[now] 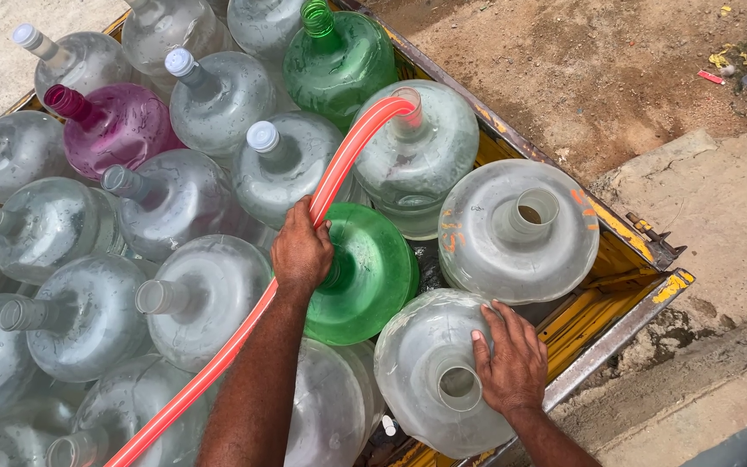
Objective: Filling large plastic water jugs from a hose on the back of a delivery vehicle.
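Keep the hose end seated in the neck it feeds and hold the next jug steady; judging by the frame, filling is the step in hand, so avoid tugging the hose sideways or it may slip out of the mouth.

Lower centre: your right hand [512, 363] lies flat, fingers spread, on the shoulder of a clear round plastic water jug [430, 376], beside its open neck. Not clenched, just pressing on top.

Centre: your left hand [302, 251] is closed around the red-orange flexible hose [339, 169], a firm fist grip, over a green translucent plastic jug [369, 272] below it. The hose runs from the bottom left of the frame, along your forearm, up through the fist.

Above that, upper centre: the hose curves over and its end sits in the open neck of 1 clear jug [412, 160]. Water level inside: cannot tell.

Right of centre: another clear jug, uncapped [519, 229], with orange marks on it.

Farther, upper left: capped clear jugs packed tight, 1 pink translucent jug [114, 125], 1 more green jug [339, 56] at top.

All stand in a yellow metal cart bed [624, 229]; bare dirt ground [598, 69] at upper right.
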